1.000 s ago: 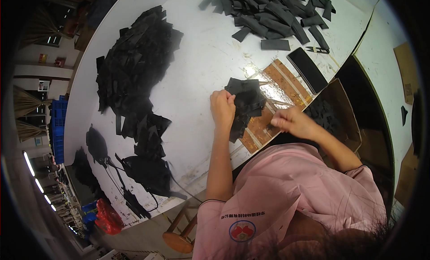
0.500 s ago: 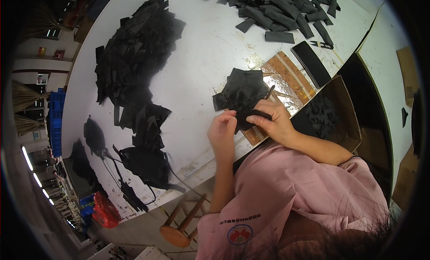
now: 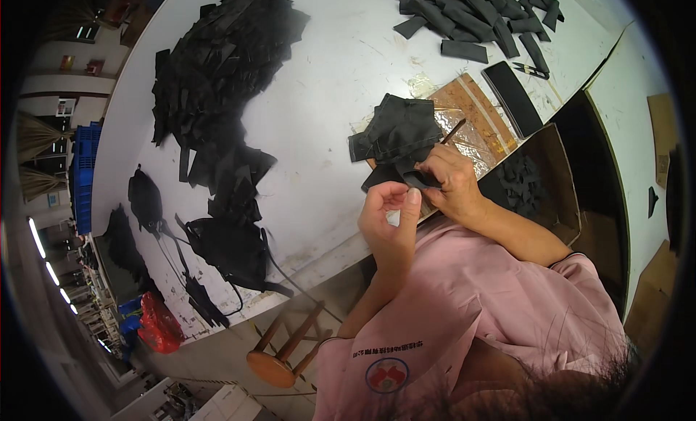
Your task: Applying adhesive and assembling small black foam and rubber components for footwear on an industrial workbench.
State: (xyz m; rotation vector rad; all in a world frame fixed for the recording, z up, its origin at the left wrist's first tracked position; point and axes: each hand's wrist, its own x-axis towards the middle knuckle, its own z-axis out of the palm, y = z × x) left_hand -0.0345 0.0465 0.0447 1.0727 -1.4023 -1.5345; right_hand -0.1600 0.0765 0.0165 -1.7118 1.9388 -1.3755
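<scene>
Your left hand (image 3: 391,221) no longer touches the left edge of the black fabric pieces (image 3: 402,127); it is now nearer, with the thumb raised, just beside your right hand (image 3: 455,178). Your right hand, apart from the fabric a second ago, now meets its near-right side, a slim dark tool (image 3: 455,130) now showing beyond the fingers.

Your white worktable (image 3: 319,124) carries a heap of black fabric pieces (image 3: 210,87) at left, folded black strips (image 3: 464,52) at the far side, thread snips (image 3: 531,71), a smartphone (image 3: 512,100) and a brown board (image 3: 464,95) (your smaller fabric stack (image 3: 402,127) overlaps it)
</scene>
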